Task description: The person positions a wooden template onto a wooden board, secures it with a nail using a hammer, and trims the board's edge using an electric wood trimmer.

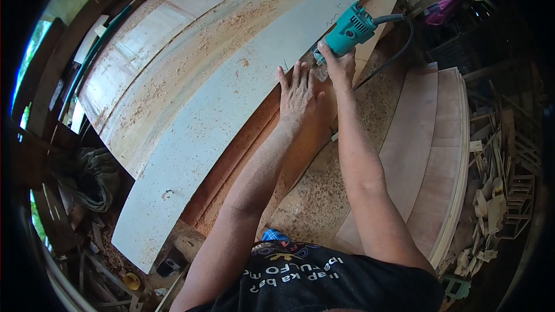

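Observation:
A teal power trimmer (348, 32) with a clear guard leans over the edge of a long, curved pale board (214, 104). My right hand (339, 65) is wrapped round the trimmer's lower body. To its left, my left hand (299, 93) lies with fingers spread at the board's edge, over reddish wood (237, 159), holding nothing. The trimmer's cutting tip is hidden behind the guard and my fingers. Sawdust is scattered over the pale board.
A black cord (411, 37) loops from the trimmer down past my right wrist. Curved wooden panels (425, 138) stand at right, beside piled wood scraps (494, 202). A larger dusty panel (191, 34) lies beyond the board. Dark cloth (92, 179) hangs at left.

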Available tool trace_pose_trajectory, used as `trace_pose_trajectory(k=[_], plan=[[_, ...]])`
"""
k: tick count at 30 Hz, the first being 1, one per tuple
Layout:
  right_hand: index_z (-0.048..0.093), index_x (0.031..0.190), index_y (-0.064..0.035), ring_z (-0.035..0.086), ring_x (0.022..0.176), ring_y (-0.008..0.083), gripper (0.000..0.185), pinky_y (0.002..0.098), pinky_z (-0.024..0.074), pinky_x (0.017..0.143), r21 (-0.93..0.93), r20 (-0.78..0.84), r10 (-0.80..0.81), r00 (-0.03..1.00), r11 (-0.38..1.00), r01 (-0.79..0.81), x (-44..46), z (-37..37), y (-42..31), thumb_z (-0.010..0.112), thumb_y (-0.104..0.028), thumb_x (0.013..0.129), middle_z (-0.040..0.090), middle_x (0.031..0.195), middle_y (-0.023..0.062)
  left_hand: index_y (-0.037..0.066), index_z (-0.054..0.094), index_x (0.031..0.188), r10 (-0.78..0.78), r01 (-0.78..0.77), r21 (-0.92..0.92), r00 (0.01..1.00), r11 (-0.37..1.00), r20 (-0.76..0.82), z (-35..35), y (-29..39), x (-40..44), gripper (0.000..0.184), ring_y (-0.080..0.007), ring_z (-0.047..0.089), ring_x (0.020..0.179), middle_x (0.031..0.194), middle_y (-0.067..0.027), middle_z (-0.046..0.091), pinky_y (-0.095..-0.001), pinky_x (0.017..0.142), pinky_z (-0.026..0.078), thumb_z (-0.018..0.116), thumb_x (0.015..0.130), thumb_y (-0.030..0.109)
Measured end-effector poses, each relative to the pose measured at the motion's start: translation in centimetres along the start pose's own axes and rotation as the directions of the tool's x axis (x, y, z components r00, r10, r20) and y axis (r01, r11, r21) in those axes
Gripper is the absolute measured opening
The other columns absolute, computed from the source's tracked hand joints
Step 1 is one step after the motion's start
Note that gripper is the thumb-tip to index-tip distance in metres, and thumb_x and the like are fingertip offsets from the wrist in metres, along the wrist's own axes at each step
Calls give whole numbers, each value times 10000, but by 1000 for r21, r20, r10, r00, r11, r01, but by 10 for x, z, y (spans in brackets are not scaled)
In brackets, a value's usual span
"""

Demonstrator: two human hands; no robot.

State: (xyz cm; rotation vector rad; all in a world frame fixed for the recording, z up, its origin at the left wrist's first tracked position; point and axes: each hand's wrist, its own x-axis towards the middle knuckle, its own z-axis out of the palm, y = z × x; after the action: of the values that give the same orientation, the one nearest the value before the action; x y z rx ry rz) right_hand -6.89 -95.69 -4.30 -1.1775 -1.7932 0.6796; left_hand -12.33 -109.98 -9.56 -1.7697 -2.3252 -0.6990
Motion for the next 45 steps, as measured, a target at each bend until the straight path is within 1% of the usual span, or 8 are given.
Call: trace_pose_trajectory(k=[7, 10, 19, 22, 25, 28, 40, 45], plan=[[463, 1255, -15, 661, 1048, 383, 847, 507, 501, 928, -50, 8, -8, 1000, 999, 9, 5, -3, 0, 804, -565, 710, 670, 1120, 204, 29, 385, 1502, 3, -3, 35, 1000, 999, -1, 7, 2, 8, 725, -283, 143, 1530, 1599, -136, 316, -709, 1168, -24, 436, 981, 531], [460, 1258, -11, 662, 1048, 381, 845, 505, 503, 929, -5, 12, -26, 1000, 1000, 26, 11, -1, 5, 805, -560, 715, 670, 1119, 200, 30, 379, 1505, 10, -9, 42, 1000, 999, -8, 6, 4, 10, 723, -282, 146, 1530, 1600, -135, 316, -709, 1168, -27, 436, 983, 528], [467, 1266, -9, 668, 1051, 366, 839, 492, 502, 940, -14, 1, -14, 1000, 1000, 14, 19, -5, 3, 812, -541, 715, 674, 1142, 194, 29, 380, 1501, 9, -9, 40, 1000, 999, 5, 10, 7, 22, 691, -278, 162, 1527, 1595, -133, 323, -721, 1157, -32, 425, 1000, 504], [462, 1280, 48, 641, 1077, 334, 839, 445, 515, 930, -11, 31, 4, 999, 1000, -4, 25, -7, 5, 835, -477, 742, 624, 1185, 224, 30, 377, 1501, 10, -10, 39, 1000, 999, 7, 12, 8, 25, 681, -276, 157, 1528, 1597, -131, 318, -729, 1150, -33, 419, 1007, 497], [470, 1269, 51, 643, 1071, 331, 833, 443, 516, 923, 19, 29, -8, 1000, 1000, 7, 29, -6, 8, 836, -479, 741, 625, 1181, 224, 33, 374, 1504, 11, -11, 43, 1000, 999, 9, 15, 9, 29, 680, -277, 151, 1529, 1599, -127, 314, -737, 1144, -32, 416, 1008, 496], [473, 1247, -6, 669, 1031, 374, 837, 508, 501, 919, -20, 0, -17, 1000, 1000, 17, 34, -4, 14, 810, -552, 710, 675, 1110, 198, 32, 372, 1505, 11, -11, 33, 1000, 999, -2, 19, 10, 33, 678, -279, 149, 1530, 1599, -126, 316, -743, 1140, -28, 415, 1010, 493], [468, 1250, 1, 660, 1049, 386, 861, 495, 502, 931, -37, -13, -44, 999, 998, 44, 55, -2, 31, 808, -571, 704, 664, 1127, 209, 10, 413, 1472, 39, -38, 10, 999, 999, -37, 28, 12, 49, 661, -294, 189, 1517, 1569, -161, 356, -753, 1132, -10, 446, 1001, 473], [468, 1256, 2, 653, 1062, 390, 869, 494, 493, 953, 10, -3, -46, 999, 999, 46, 65, -1, 38, 803, -580, 705, 662, 1141, 211, 11, 412, 1473, 38, -37, 26, 998, 999, -42, 31, 14, 55, 666, -294, 191, 1517, 1569, -160, 356, -752, 1132, -14, 440, 1001, 480]])
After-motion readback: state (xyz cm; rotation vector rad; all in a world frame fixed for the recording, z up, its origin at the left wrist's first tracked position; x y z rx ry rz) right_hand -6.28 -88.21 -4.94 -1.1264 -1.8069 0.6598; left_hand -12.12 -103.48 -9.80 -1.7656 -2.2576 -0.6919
